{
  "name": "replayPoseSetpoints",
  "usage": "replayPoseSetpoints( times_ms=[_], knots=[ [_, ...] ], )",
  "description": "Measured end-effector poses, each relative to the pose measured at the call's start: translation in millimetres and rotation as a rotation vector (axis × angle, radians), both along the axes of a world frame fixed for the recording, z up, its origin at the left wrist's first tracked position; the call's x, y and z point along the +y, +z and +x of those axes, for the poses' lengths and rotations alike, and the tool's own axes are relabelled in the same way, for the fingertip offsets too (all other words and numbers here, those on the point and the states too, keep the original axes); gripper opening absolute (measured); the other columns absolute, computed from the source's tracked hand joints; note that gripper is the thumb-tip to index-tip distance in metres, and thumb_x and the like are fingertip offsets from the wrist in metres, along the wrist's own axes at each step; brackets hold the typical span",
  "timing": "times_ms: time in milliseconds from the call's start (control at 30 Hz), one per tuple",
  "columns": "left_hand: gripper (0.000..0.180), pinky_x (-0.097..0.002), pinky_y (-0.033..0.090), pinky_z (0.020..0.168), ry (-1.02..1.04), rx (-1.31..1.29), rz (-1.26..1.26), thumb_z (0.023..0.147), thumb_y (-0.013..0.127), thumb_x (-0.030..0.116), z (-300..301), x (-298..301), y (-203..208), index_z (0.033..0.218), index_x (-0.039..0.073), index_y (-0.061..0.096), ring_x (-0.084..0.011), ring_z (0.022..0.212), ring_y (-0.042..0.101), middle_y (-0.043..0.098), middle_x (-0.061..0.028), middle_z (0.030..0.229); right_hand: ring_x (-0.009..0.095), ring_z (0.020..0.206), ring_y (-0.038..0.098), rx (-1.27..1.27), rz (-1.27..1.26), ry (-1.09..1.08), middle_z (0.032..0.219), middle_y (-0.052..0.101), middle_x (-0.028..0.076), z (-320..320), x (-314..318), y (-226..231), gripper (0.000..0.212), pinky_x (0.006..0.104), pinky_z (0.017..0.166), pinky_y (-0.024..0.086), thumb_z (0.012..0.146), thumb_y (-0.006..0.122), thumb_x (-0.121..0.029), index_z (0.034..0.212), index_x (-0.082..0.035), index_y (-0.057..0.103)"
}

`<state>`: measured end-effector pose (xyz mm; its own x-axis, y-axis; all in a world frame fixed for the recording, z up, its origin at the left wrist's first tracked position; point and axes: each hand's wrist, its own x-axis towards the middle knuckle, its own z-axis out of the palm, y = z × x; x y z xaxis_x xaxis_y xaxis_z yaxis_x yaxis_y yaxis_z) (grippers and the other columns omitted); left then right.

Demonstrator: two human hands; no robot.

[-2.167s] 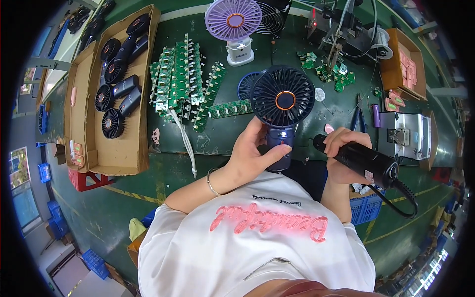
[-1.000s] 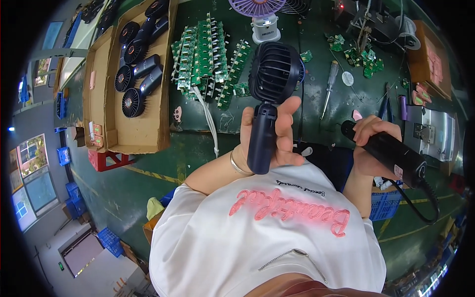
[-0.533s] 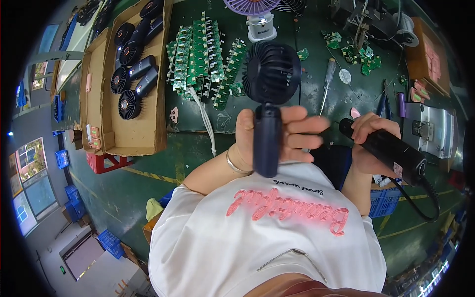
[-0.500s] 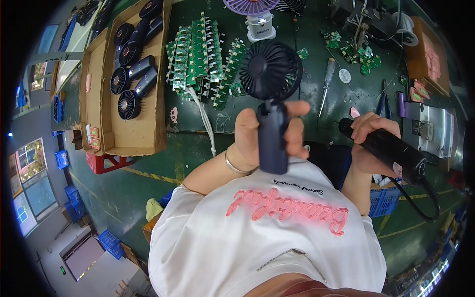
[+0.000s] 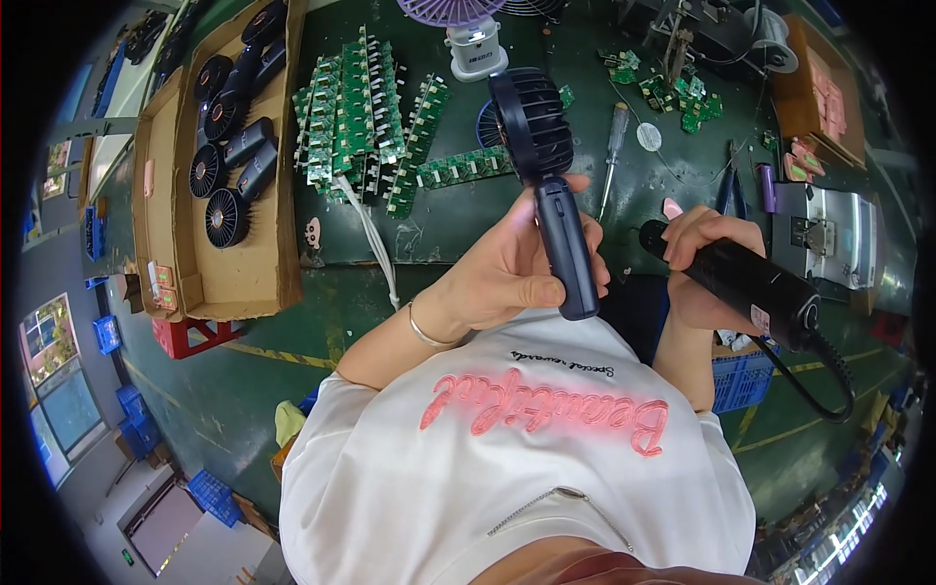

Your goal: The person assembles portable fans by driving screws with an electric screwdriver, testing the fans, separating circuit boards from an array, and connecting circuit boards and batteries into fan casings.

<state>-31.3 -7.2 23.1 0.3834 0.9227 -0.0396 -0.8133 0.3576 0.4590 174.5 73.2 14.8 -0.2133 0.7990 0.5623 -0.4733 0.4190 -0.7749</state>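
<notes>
A dark navy handheld fan (image 5: 568, 249) stands nearly upright in front of my chest, its round caged head turned partly edge-on. My left hand (image 5: 517, 261) is wrapped round the fan's handle, with the thumb lying across its lower part. Off to the right, my right hand (image 5: 710, 255) grips a black cylindrical electric screwdriver (image 5: 746, 281), and a black cord curves down from its rear end. The screwdriver's front end points left toward the fan, a hand's width or so away from it. Its tip cannot be made out.
A cardboard box (image 5: 263, 283) with several dark fans stands at left. Green circuit boards (image 5: 366, 117) are piled beside it, with white wires (image 5: 369, 224). Behind are a purple-and-white fan (image 5: 476, 49), a loose screwdriver (image 5: 614, 151), pliers (image 5: 731, 185) and a box of pink parts (image 5: 829, 102).
My left hand has turned the fan so its narrow side shows instead of its broad face. The right hand still holds the electric screwdriver. The whole view has shifted slightly.
</notes>
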Motion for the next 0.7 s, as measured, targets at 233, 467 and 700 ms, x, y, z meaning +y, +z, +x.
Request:
replayPoseSetpoints(
  times_ms=[233,467,700],
  knots=[
    [0.093,-0.0379,0.051,0.091,-0.027,-0.1,-0.055,0.077,0.08,0.021,-0.8,0.2,1.8,0.148,0.013,0.019,-0.0223,0.101,0.059,0.043,-0.0082,0.111,0.02,0.054,0.051,-0.001,0.001,-0.005,0.059,0.054,0.009,2.3,1.0,0.0,0.091,0.0322,0.06,0.044,0.076,0.035,-0.085,0.097,0.002,0.053],
    [0.091,-0.0301,0.05,0.079,0.091,0.322,0.003,0.07,0.08,0.01,2.6,3.6,11.7,0.143,0.008,0.025,-0.0187,0.09,0.062,0.055,-0.0143,0.115,0.02,0.055,0.052,0.001,-0.024,0.0,0.059,0.054,0.009,3.0,0.2,0.6,0.091,0.0331,0.061,0.044,0.076,0.034,-0.085,0.097,0.001,0.053],
    [0.072,-0.0293,0.047,0.091,0.165,0.843,0.143,0.076,0.068,-0.004,-0.9,2.1,3.7,0.135,0.003,0.027,-0.0142,0.105,0.057,0.057,-0.0134,0.12,0.02,0.055,0.052,0.002,-0.017,0.005,0.059,0.055,0.009,2.3,-0.7,1.3,0.089,0.0331,0.061,0.044,0.077,0.037,-0.084,0.097,0.001,0.053]
  ],
)
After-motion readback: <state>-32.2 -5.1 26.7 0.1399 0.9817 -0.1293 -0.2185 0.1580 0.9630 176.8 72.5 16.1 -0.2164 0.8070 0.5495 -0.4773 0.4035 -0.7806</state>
